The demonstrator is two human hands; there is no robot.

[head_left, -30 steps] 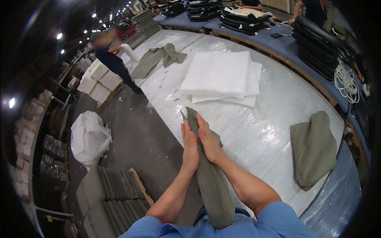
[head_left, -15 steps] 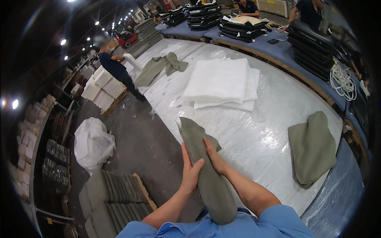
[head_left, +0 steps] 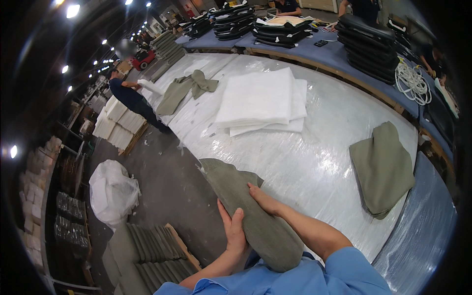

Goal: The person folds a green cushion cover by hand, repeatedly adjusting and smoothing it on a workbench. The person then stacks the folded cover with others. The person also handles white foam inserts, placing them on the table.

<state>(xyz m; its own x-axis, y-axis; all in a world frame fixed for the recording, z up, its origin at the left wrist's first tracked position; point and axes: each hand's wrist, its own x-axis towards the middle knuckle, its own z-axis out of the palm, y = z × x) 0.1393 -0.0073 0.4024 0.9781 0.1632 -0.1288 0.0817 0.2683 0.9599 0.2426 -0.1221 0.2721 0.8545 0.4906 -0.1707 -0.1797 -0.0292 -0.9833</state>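
An olive-green fabric cushion cover (head_left: 268, 236) is clasped between my hands, its rounded end against my blue shirt and its loose open edge pointing away to the far left. It looks filled out, but its inside is hidden. My left hand (head_left: 233, 230) grips the left side, thumb up along the fabric. On the other side, my right hand (head_left: 265, 200) presses with its fingers over the cover's upper edge. Beyond them, a stack of white padding sheets (head_left: 258, 98) lies on the plastic-covered table (head_left: 324, 157).
Folded olive covers (head_left: 383, 172) lie at the table's right; more olive fabric (head_left: 177, 94) is at the far left. Stacked olive cushions (head_left: 157, 250) stand at lower left near a plastic-wrapped bundle (head_left: 113, 191). A co-worker (head_left: 130, 98) stands far left. Black stacks (head_left: 366, 49) line the blue bench.
My hands and the cushion cover have tipped slightly, its open end swinging left and lower. The view has shifted a little to the right. Both hands keep their hold.
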